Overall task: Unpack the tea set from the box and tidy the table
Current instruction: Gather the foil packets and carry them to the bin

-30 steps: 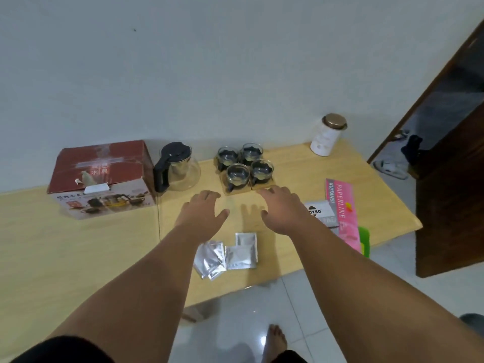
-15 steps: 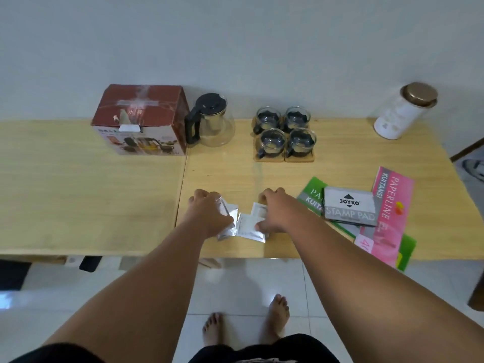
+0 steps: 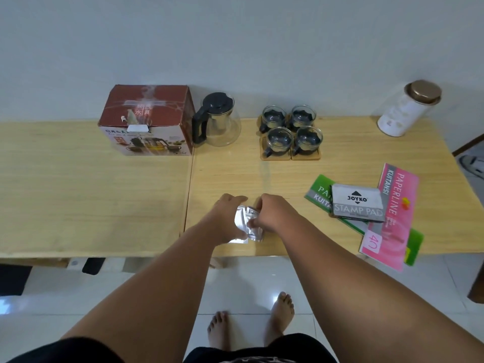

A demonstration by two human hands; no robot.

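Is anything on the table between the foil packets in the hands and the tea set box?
Nothing visible. Both hands gather the foil packets near the front edge; bare table runs diagonally to the box.

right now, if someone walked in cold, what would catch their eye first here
First, the two hands, left hand and right hand, bunching silver foil packets near the table's front edge. Then the pink receipt book at right, and four glass cups beside the teapot and red box by the wall.
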